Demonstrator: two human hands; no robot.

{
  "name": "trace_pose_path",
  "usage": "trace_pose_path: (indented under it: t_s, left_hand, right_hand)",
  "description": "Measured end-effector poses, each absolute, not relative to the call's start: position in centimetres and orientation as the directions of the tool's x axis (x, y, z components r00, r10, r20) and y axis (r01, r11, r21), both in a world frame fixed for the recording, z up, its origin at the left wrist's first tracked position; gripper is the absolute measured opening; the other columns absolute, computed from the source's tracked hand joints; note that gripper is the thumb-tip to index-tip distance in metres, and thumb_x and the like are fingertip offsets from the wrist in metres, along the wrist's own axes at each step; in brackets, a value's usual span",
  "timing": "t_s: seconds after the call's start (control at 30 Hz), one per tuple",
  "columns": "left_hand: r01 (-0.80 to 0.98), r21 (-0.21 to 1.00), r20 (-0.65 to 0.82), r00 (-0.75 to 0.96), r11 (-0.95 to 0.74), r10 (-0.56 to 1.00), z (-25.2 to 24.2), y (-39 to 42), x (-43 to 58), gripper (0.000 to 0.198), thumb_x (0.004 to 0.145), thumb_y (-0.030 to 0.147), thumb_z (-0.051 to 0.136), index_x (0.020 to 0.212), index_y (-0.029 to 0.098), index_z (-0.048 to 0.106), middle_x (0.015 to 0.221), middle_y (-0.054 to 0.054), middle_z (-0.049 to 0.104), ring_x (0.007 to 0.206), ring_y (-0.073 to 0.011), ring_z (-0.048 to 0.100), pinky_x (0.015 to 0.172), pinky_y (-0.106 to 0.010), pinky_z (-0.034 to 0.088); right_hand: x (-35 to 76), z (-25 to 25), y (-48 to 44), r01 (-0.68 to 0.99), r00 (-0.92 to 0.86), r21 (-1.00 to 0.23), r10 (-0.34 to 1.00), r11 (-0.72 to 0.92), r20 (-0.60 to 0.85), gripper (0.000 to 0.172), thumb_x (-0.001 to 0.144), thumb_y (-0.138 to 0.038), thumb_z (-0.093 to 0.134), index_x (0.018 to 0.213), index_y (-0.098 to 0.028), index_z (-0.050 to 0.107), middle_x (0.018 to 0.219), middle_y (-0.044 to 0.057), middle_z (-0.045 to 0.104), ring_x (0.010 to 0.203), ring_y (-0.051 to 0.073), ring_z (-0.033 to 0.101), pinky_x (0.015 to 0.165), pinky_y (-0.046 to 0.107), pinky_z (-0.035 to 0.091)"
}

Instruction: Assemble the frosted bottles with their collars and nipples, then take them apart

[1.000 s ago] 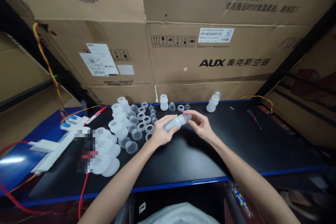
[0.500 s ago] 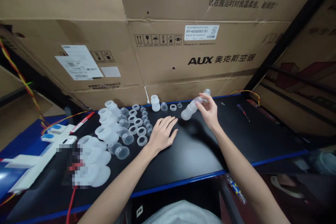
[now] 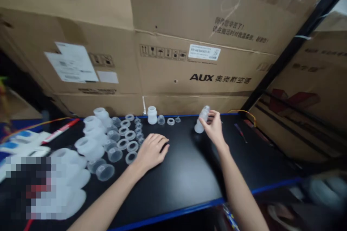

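Head camera: the whole background is filled by printed cardboard point(image 3: 168, 14), apparently propped up as a screen, and in front of it the blue-edged black tabletop point(image 3: 189, 180) is spread out. Now the hands, well apart. The left hand point(image 3: 153, 151) is held palm down over the middle, nothing gripped in it, fingers lightly bent just beside the loose parts. By the right hand point(image 3: 216, 130) a translucent bottle point(image 3: 200, 125) is pinched near the back edge, right of centre; it is taken high and from the side, presumably so that the base is left free below. Whether that base meets the surface, or another bottle is hidden behind, cannot fairly be told through the blur.

Over on the left, open white bottles point(image 3: 90, 149) are bunched together, and at the rear a lone bottle point(image 3: 152, 116) is stood upright. Smaller now: clear caps point(image 3: 115, 153), then rings point(image 3: 131, 157), then tiny teats point(image 3: 138, 130), each kind kept in its own column, probably for easy telling apart. Beside the lone bottle, a single cap point(image 3: 161, 120), ring point(image 3: 170, 121) and teat point(image 3: 178, 119) are lined up, as though one set were laid out.
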State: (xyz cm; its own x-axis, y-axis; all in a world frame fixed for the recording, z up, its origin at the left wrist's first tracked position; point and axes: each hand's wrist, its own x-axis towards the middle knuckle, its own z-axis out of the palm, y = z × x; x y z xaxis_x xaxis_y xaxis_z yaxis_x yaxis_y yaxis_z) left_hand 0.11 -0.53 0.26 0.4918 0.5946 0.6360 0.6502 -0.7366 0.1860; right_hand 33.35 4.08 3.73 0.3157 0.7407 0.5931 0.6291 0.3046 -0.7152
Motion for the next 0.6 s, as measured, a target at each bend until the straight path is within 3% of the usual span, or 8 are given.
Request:
trace_pose_path:
  t_s: [0.1,0.17,0.23,0.3,0.37,0.43,0.53,0.6]
  left_hand:
    - [0.642,0.2,0.652,0.477,-0.74,0.59,0.7,-0.7,0.2,0.017,0.102,0.024,0.064,0.11,0.023,0.079,0.103,-0.008,0.081,0.097,-0.0256,0.074,0.09,-0.045,0.057]
    - [0.637,0.202,0.655,0.477,-0.744,0.586,0.8,-0.7,0.2,0.016,0.103,0.022,0.064,0.109,0.023,0.079,0.101,-0.007,0.081,0.096,-0.0251,0.074,0.09,-0.045,0.056]
    - [0.627,0.204,0.651,0.487,-0.752,0.583,0.8,-0.7,0.3,0.016,0.103,0.022,0.064,0.107,0.023,0.079,0.1,-0.007,0.081,0.096,-0.025,0.074,0.09,-0.045,0.056]
    - [0.614,0.209,0.635,0.508,-0.762,0.583,0.7,-0.7,0.4,0.015,0.103,0.023,0.064,0.107,0.022,0.079,0.101,-0.007,0.081,0.096,-0.0249,0.074,0.091,-0.045,0.055]
    - [0.61,0.21,0.599,0.538,-0.764,0.593,0.6,-0.8,0.5,0.014,0.102,0.024,0.065,0.107,0.022,0.079,0.102,-0.007,0.08,0.097,-0.025,0.073,0.092,-0.046,0.054]
    - [0.62,0.194,0.552,0.572,-0.761,0.607,0.4,-0.8,0.6,0.013,0.101,0.024,0.067,0.106,0.022,0.079,0.102,-0.007,0.08,0.098,-0.0255,0.072,0.092,-0.046,0.053]
    - [0.64,0.164,0.506,0.599,-0.75,0.621,0.3,-0.6,0.7,0.012,0.1,0.025,0.07,0.106,0.02,0.079,0.102,-0.007,0.08,0.098,-0.026,0.071,0.093,-0.046,0.052]
    - [0.648,0.164,0.495,0.598,-0.744,0.63,0.2,-0.6,0.7,0.012,0.1,0.025,0.071,0.106,0.02,0.08,0.103,-0.007,0.08,0.098,-0.0257,0.071,0.093,-0.045,0.051]
  right_hand:
    - [33.7,3.5,4.6,0.66,0.304,-0.685,0.723,0.309,0.62,0.072,0.086,-0.066,0.079,0.133,-0.018,0.054,0.124,0.018,0.064,0.09,0.028,0.071,0.076,0.048,0.065]
    - [33.5,3.6,4.5,0.741,0.286,-0.588,0.639,0.325,0.714,0.07,0.088,-0.064,0.078,0.134,-0.017,0.056,0.129,0.021,0.062,0.104,0.034,0.069,0.089,0.056,0.063]
    - [32.5,3.6,4.1,0.815,0.265,-0.474,0.512,0.335,0.817,0.055,0.093,-0.057,0.075,0.13,-0.018,0.061,0.129,0.021,0.063,0.119,0.039,0.064,0.104,0.064,0.055]
    - [30.5,3.4,3.5,0.833,0.185,-0.386,0.458,0.396,0.87,0.032,0.099,-0.045,0.068,0.121,-0.022,0.067,0.121,0.018,0.067,0.121,0.038,0.064,0.109,0.065,0.051]
    - [28.0,2.6,3.4,0.785,0.007,-0.334,0.532,0.522,0.847,0.02,0.102,-0.036,0.062,0.116,-0.025,0.071,0.114,0.015,0.07,0.112,0.034,0.068,0.105,0.058,0.055]
    - [25.4,1.6,4.0,0.741,-0.18,-0.328,0.643,0.587,0.744,0.027,0.105,-0.032,0.057,0.127,-0.025,0.071,0.127,0.016,0.068,0.119,0.033,0.068,0.107,0.054,0.056]
    - [22.7,-0.1,5.8,0.814,-0.222,-0.309,0.755,0.493,0.617,0.047,0.105,-0.04,0.061,0.148,-0.022,0.064,0.163,0.023,0.046,0.146,0.04,0.051,0.115,0.061,0.049]
    - [22.1,-0.9,7.0,0.849,-0.238,-0.298,0.82,0.436,0.521,0.052,0.104,-0.043,0.065,0.153,-0.024,0.061,0.17,0.022,0.037,0.153,0.044,0.043,0.117,0.066,0.045]
